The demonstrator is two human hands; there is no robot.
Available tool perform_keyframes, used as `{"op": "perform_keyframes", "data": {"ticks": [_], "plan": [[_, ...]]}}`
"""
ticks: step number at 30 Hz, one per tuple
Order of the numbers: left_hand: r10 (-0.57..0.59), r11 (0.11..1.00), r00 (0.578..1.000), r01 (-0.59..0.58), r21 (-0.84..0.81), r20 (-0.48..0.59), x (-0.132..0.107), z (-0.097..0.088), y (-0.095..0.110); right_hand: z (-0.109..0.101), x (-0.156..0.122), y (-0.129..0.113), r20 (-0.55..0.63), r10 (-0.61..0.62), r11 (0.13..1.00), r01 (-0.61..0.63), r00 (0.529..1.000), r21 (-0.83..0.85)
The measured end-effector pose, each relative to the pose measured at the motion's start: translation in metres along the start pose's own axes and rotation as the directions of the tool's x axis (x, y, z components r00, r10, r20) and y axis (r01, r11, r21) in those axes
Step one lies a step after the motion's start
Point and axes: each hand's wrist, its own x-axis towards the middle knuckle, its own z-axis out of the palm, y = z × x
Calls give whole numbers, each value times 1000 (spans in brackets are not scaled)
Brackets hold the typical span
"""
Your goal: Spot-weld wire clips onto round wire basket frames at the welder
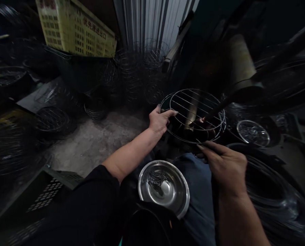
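Round wire rack (185,102) is held out in front of the person, beyond a metal bowl (155,199) in which short metal pieces (157,178) are lying, and the left hand (160,119) grips its left edge between thumb and fingers. The right hand (225,162) pinches a thin metal piece (198,140) near the front rim, but I cannot tell whether this piece touches it. From the right, a dark rod (220,106) ends at the bars.
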Motion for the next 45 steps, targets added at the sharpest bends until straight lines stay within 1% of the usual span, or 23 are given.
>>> {"op": "perform_keyframes", "data": {"ticks": [2,5,7,9,11,13,15,17,21,25,28,34,38,42,45], "plan": [[-1,1000,1000,1,-5,-20,-1,3,-3,5,6,-2,-49,18,1000,-17,999,17],[-7,1000,999,6,-6,-44,-1,6,-7,22,16,-5,-159,-28,1000,25,987,-19],[-2,1000,999,1,-9,-36,0,7,-9,35,22,-8,-205,-10,1000,13,979,17],[10,1000,1000,-10,-13,-26,2,7,-10,44,25,-10,-200,50,990,-23,979,136],[22,1000,1000,-22,-10,-21,4,7,-10,52,25,-11,-186,113,957,-56,976,286],[34,999,999,-34,-4,-14,6,8,-9,57,23,-11,-209,158,908,-59,965,415],[46,999,999,-46,-4,-12,7,9,-8,62,21,-9,-260,178,877,-33,949,479],[45,999,999,-45,-8,-15,7,11,-8,66,20,-6,-311,182,870,-6,933,493],[31,1000,999,-31,-2,-24,8,14,-7,71,21,1,-376,168,883,31,911,468],[19,1000,1000,-19,-5,-13,13,14,-8,73,23,1,-428,145,894,67,892,443],[18,1000,1000,-18,-19,-22,19,15,-9,73,26,-2,-423,149,895,61,894,442],[-26,999,996,23,-30,-89,25,19,-8,74,33,-5,-418,149,889,64,896,453],[-24,1000,997,23,-9,-75,28,22,-8,74,38,-7,-406,169,876,51,898,479],[-34,999,994,35,8,-106,30,24,-7,74,41,-8,-396,172,885,34,902,464],[-28,999,994,30,20,-105,30,25,-6,74,41,-9,-400,188,868,39,897,495]]}}
